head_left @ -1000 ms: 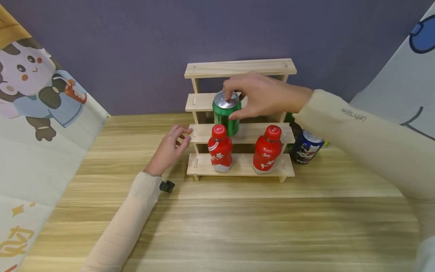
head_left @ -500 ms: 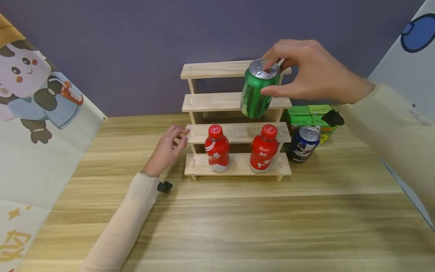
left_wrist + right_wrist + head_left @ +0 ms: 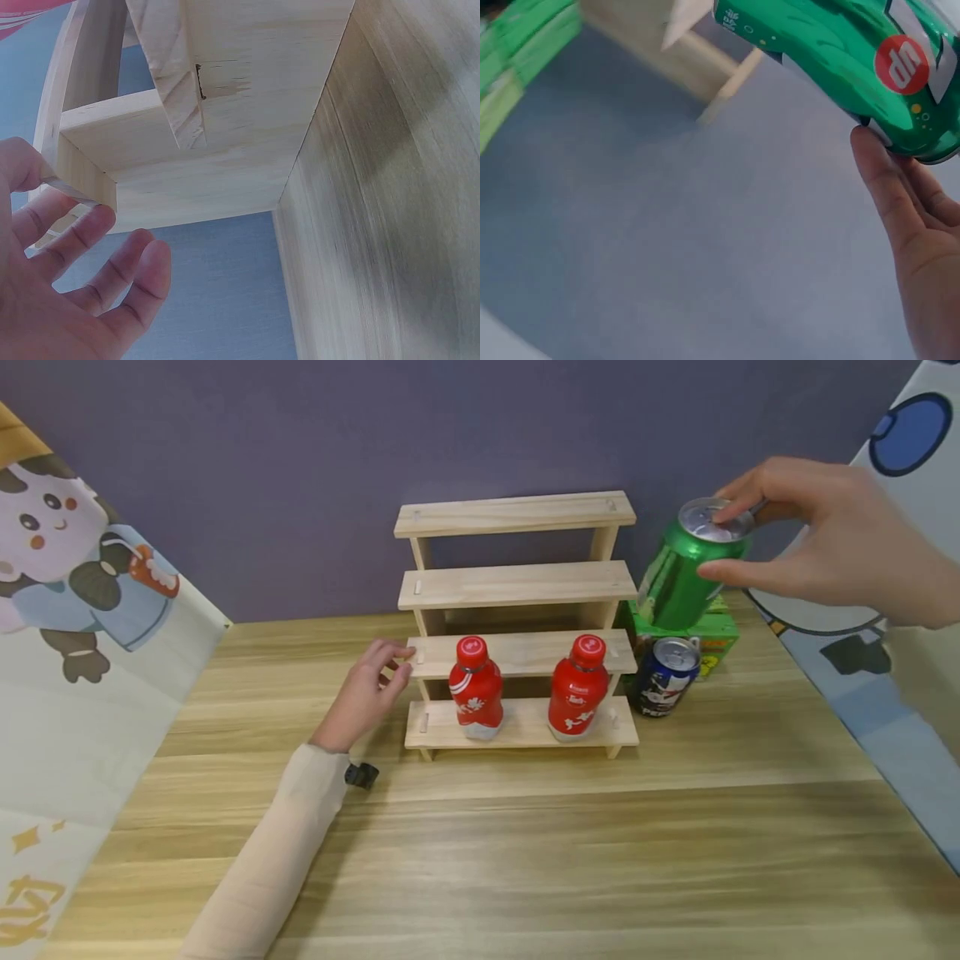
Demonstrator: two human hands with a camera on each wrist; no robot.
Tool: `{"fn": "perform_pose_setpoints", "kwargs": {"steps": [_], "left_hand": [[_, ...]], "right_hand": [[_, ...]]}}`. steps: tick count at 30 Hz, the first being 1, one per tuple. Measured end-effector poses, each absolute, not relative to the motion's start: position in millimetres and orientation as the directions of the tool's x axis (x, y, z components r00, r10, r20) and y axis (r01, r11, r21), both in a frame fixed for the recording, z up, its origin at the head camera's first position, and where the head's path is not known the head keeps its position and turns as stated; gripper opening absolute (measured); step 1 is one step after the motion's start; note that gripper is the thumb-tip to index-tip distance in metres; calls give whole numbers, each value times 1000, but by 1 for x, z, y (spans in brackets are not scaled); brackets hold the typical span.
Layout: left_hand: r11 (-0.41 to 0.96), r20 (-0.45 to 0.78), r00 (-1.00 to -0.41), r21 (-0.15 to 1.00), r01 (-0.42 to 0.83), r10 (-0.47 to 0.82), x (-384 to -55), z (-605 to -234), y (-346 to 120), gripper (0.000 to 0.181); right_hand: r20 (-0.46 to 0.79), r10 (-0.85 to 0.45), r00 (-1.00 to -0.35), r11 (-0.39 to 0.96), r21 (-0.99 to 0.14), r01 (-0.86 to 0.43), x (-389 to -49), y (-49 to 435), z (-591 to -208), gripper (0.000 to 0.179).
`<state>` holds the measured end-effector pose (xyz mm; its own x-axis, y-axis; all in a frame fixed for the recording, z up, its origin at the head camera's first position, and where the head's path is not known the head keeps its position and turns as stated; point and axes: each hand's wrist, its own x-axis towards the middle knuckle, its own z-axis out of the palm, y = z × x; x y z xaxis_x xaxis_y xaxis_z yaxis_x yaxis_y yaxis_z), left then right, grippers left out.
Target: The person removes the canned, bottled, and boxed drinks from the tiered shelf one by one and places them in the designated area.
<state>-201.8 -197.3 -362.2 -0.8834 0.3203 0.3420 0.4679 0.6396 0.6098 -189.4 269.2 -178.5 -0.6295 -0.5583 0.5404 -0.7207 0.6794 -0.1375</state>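
Note:
My right hand [image 3: 840,539] holds a green soda can [image 3: 686,572] by its silver top, thumb on the near side. The tilted can is in the air right of the stepped wooden shelf [image 3: 517,585]. A red round logo marks the can [image 3: 901,64] in the right wrist view. My left hand [image 3: 367,689] pinches the left end of the shelf's second step from the bottom; in the left wrist view its thumb and fingers [image 3: 97,225] meet at the board's end. Two red bottles [image 3: 477,693] [image 3: 579,693] stand upright on the lowest step.
A blue Pepsi can [image 3: 666,677] stands on the table [image 3: 525,860] at the shelf's right side. Behind it sit green boxes [image 3: 712,639], partly covered by the held can in the head view. A dark wall [image 3: 300,485] rises behind the shelf, with printed panels at both sides.
The green can has been lifted off the shelf's second step from the bottom and carried right, past the shelf's end. My left hand has stayed at the shelf's left end.

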Motion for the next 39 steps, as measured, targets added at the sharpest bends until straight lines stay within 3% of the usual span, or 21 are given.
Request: {"fn": "perform_pose_setpoints", "kwargs": {"steps": [10,18,30,39], "left_hand": [[640,338,-885,611,465,320,-201,-362,-198,29],[641,336,-886,612,463,318,-201,-362,-199,29],[648,332,-887,607,461,320,-203,-365,-200,29],[639,338,-882,608,471,329,-203,-363,-198,29]], "right_hand": [[460,-359,-812,850,-198,-488,-174,326,-223,50],[401,-284,-871,877,-259,-405,-169,352,-266,47],[321,-257,-912,844,-385,-373,-173,356,-323,39],[354,-294,-888,798,-420,-432,-177,353,-344,38]]}}
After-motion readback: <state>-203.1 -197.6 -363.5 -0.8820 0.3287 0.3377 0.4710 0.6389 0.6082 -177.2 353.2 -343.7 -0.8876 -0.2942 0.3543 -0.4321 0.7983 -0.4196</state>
